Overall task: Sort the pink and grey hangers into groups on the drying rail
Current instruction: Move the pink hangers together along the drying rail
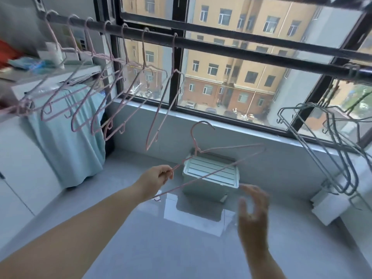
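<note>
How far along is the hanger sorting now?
Mostly done: pink hangers hang grouped on the rail at left, grey hangers bunched at right. In hand: the left hand pinches one loose pink hanger below it; the right hand is open. Left: hook that one beside the pinks.

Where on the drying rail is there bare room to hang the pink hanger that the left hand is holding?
The drying rail is bare between the rightmost hung pink hanger and the grey hangers at the right end. Left of that hanger it is crowded with the pink group, whose frames overlap. Room for the held hanger is likely there.
</note>
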A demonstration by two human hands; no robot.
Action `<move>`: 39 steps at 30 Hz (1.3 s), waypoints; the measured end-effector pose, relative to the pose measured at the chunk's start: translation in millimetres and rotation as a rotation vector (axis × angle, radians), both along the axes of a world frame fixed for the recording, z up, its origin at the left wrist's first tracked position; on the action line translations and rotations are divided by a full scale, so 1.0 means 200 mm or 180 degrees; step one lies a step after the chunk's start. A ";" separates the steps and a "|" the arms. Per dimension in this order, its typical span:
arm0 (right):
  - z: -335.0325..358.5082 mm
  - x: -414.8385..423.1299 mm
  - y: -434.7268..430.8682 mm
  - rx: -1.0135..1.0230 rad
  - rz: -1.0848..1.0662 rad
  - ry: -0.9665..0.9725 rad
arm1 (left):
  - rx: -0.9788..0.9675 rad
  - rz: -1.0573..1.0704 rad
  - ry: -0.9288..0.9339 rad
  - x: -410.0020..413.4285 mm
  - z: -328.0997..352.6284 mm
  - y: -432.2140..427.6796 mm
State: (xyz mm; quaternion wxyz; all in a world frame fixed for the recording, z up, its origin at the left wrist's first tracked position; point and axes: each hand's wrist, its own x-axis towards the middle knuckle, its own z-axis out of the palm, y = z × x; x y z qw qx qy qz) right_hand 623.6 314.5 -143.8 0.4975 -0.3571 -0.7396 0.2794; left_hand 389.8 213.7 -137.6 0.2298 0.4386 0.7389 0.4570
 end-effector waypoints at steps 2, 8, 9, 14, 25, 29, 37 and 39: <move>-0.04 -0.08 -0.13 -0.0258 0.0793 -0.0440 | 0.0210 0.0052 -0.0273 0.05 0.05 0.03; -0.09 -0.24 -0.36 -0.0788 0.1886 -0.1546 | 0.0818 0.0112 -0.1246 0.26 0.22 0.16; -0.07 -0.26 -0.38 -0.0859 0.1939 -0.1577 | 0.0850 0.0103 -0.1319 0.29 0.26 0.18; 0.05 -0.30 -0.41 -0.0737 0.1667 -0.1126 | 0.0758 0.0111 -0.1398 0.35 0.41 0.25; 0.52 -0.38 -0.24 -0.0309 0.1814 -0.0414 | 0.1140 -0.0162 -0.0530 0.20 0.71 0.19; 0.66 -0.48 -0.19 -0.0427 0.1872 -0.0183 | 0.1174 -0.0234 -0.0365 0.12 0.80 0.18; 0.60 -0.59 -0.21 -0.0822 0.1741 -0.0234 | 0.1035 -0.0202 -0.0802 0.06 0.73 0.16; 0.58 -0.59 -0.23 -0.0835 0.1635 -0.0289 | 0.0972 -0.0197 -0.0895 0.06 0.70 0.15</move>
